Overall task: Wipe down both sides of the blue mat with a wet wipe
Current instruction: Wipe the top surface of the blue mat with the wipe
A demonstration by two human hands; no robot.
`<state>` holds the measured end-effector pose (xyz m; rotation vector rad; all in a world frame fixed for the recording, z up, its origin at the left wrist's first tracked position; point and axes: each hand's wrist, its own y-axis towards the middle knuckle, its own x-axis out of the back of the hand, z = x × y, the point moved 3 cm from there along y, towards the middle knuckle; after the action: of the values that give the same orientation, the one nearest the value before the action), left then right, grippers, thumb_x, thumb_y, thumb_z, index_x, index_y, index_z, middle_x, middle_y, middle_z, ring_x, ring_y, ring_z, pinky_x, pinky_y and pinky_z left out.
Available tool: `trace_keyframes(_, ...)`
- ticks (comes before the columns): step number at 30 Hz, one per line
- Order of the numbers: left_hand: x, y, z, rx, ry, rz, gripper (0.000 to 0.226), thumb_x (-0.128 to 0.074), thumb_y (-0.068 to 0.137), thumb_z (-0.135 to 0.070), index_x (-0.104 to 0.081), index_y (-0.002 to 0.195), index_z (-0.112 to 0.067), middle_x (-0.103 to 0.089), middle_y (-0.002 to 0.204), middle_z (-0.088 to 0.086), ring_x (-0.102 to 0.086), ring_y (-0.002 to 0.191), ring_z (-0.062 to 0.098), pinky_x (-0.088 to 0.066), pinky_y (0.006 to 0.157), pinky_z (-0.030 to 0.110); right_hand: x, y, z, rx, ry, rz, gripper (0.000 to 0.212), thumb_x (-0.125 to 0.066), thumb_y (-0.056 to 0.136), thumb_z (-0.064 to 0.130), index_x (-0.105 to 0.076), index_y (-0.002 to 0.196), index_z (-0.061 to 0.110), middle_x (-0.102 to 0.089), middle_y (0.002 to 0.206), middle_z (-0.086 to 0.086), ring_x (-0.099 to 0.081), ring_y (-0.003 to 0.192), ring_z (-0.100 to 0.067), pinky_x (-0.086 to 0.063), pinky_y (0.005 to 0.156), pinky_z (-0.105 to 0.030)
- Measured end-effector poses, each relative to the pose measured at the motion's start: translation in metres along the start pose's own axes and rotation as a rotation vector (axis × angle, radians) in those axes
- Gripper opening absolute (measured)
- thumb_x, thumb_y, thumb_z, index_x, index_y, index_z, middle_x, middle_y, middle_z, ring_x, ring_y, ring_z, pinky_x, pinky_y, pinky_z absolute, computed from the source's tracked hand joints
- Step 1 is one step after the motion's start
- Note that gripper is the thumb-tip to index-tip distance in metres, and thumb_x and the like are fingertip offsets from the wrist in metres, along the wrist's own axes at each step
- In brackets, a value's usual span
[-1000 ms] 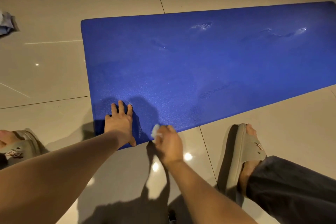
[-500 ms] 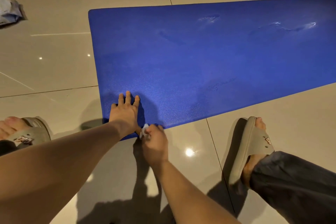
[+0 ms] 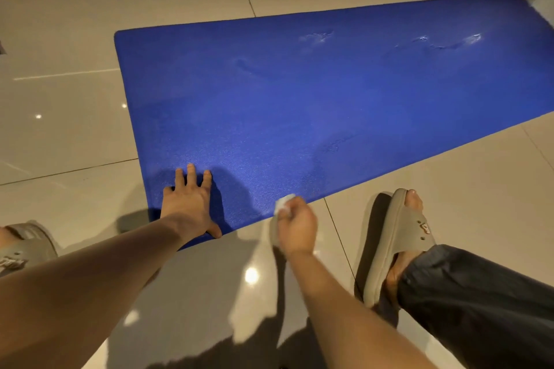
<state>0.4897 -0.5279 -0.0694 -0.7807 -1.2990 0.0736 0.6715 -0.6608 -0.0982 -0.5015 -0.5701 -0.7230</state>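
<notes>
The blue mat (image 3: 314, 105) lies flat on the tiled floor, stretching from the near left to the far right, with a few wet-looking dents along its far half. My left hand (image 3: 192, 204) presses flat on the mat's near-left corner, fingers straight. My right hand (image 3: 296, 225) grips a small white wet wipe (image 3: 283, 204) and holds it against the mat's near edge, a little to the right of my left hand. Most of the wipe is hidden inside my fist.
Glossy beige floor tiles (image 3: 75, 117) surround the mat. My right foot in a tan slide sandal (image 3: 398, 243) stands just right of my right hand, close to the mat's edge. My left sandal (image 3: 24, 249) shows at the left edge.
My right hand slid the wipe left along the near edge to my left thumb, then back to the right. My left hand stayed pressed on the corner. The view shifted.
</notes>
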Motion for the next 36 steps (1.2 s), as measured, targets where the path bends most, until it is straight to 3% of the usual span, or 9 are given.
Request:
trace_keyframes(3,0.001,-0.001,-0.001,0.001,-0.001,0.016,0.149,-0.081,0.054,-0.076,0.007,0.160,-0.018,0.008,0.166,0.017,0.002,0.153,0.041,-0.032,0.117,0.052,-0.020,-0.015,0.000,0.040,-0.084,0.105,0.009,-0.057,0.091,0.016,-0.053,0.083,0.018,-0.063,0.087,-0.005,-0.058,0.081,-0.022,-0.045,0.072,-0.031)
trace_keyframes(7,0.003,-0.002,-0.002,-0.005,-0.005,0.011,0.148,-0.080,0.055,-0.077,0.007,0.160,-0.019,0.009,0.166,0.017,0.002,0.153,0.040,-0.031,0.117,0.051,0.014,0.021,-0.007,0.026,-0.045,-0.027,0.015,-0.053,0.091,0.007,-0.057,0.078,0.013,-0.065,0.082,-0.002,-0.059,0.076,-0.023,-0.038,0.066,-0.025)
trace_keyframes(9,0.003,-0.003,-0.001,-0.005,-0.010,0.013,0.148,-0.079,0.057,-0.078,0.009,0.160,-0.020,0.011,0.166,0.016,0.005,0.153,0.040,-0.029,0.118,0.051,0.036,0.052,-0.014,-0.013,-0.070,-0.066,0.015,-0.053,0.097,0.010,-0.057,0.083,0.015,-0.068,0.089,0.001,-0.062,0.080,-0.020,-0.036,0.069,-0.019)
trace_keyframes(14,0.004,-0.002,-0.004,0.016,-0.002,0.027,0.148,-0.080,0.057,-0.076,0.011,0.160,-0.020,0.013,0.166,0.016,0.006,0.154,0.040,-0.027,0.119,0.051,0.046,0.074,-0.019,-0.061,-0.222,-0.116,0.005,-0.054,0.096,0.012,-0.056,0.092,0.013,-0.062,0.097,-0.008,-0.063,0.086,-0.031,-0.043,0.070,-0.031)
trace_keyframes(17,0.005,-0.001,-0.008,0.035,0.017,0.039,0.149,-0.082,0.056,-0.074,0.010,0.160,-0.019,0.011,0.166,0.017,0.004,0.153,0.041,-0.029,0.118,0.052,0.014,0.031,-0.002,0.081,-0.312,-0.003,0.013,-0.048,0.097,0.011,-0.057,0.106,0.009,-0.055,0.108,-0.010,-0.061,0.087,-0.034,-0.047,0.072,-0.038)
trace_keyframes(21,0.006,0.002,-0.010,0.061,0.030,0.068,0.149,-0.083,0.058,-0.072,0.010,0.160,-0.018,0.013,0.166,0.018,0.004,0.153,0.042,-0.028,0.119,0.052,-0.006,0.012,0.007,0.406,-0.450,0.194,0.017,-0.054,0.092,0.004,-0.060,0.108,0.007,-0.058,0.108,-0.010,-0.065,0.090,-0.031,-0.050,0.071,-0.034)
trace_keyframes(25,0.005,0.007,-0.012,0.085,0.041,0.086,0.150,-0.085,0.056,-0.069,0.009,0.160,-0.018,0.012,0.165,0.018,0.004,0.153,0.042,-0.028,0.119,0.053,0.038,0.061,-0.016,0.329,-0.561,0.180,0.023,-0.052,0.091,0.011,-0.059,0.112,0.016,-0.054,0.113,-0.005,-0.063,0.090,-0.033,-0.046,0.068,-0.038)
trace_keyframes(31,0.001,0.011,-0.016,0.118,0.049,0.086,0.155,-0.089,0.048,-0.067,0.005,0.159,-0.017,0.008,0.162,0.017,-0.001,0.151,0.041,-0.034,0.115,0.049,0.076,0.097,-0.027,0.142,-0.504,0.060,0.011,-0.051,0.096,0.009,-0.056,0.105,0.008,-0.053,0.111,-0.011,-0.060,0.077,-0.038,-0.034,0.061,-0.035)
trace_keyframes(36,0.001,0.011,-0.019,0.140,0.080,0.089,0.151,-0.089,0.053,-0.064,0.007,0.159,-0.016,0.010,0.162,0.018,0.001,0.151,0.042,-0.035,0.115,0.045,0.035,0.051,-0.007,0.311,-0.413,0.246,0.022,-0.051,0.092,0.009,-0.057,0.113,0.009,-0.049,0.110,-0.011,-0.058,0.087,-0.036,-0.037,0.068,-0.032)
